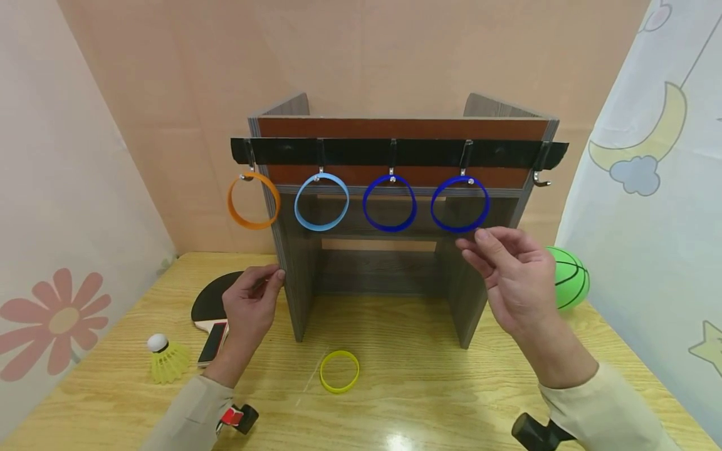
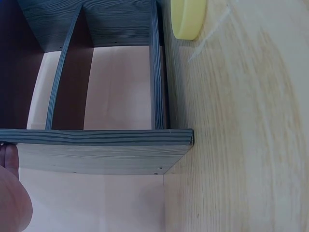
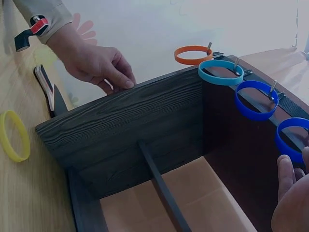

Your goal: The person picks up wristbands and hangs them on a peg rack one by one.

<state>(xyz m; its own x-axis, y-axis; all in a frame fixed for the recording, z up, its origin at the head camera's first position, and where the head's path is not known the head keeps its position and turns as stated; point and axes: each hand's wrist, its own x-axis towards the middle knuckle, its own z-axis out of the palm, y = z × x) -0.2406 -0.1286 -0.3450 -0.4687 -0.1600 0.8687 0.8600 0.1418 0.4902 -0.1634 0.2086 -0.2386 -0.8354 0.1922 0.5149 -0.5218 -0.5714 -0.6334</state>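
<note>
A dark blue wristband (image 1: 487, 210) hangs on the fourth hook of a black strip (image 1: 355, 151) fixed across a grey wooden shelf (image 1: 290, 250). Just below that band is my right hand (image 1: 521, 275), its fingers loosely bent; the fingertips are at or very near its lower rim, and contact is unclear. To the left hang another dark blue wristband (image 1: 414, 216), a light blue one (image 1: 321, 227) and an orange one (image 1: 254, 225). My left hand (image 1: 254, 300) holds the front edge of the shelf's left side panel, the thumb on the edge. A yellow wristband (image 1: 340, 391) lies on the table.
The hook (image 1: 541, 182) at the far right is bare. A table tennis bat (image 1: 211, 297) and a shuttlecock (image 1: 168, 363) lie left of the shelf on the wooden table (image 1: 423, 388). A green ball (image 1: 571, 279) stands behind my right hand.
</note>
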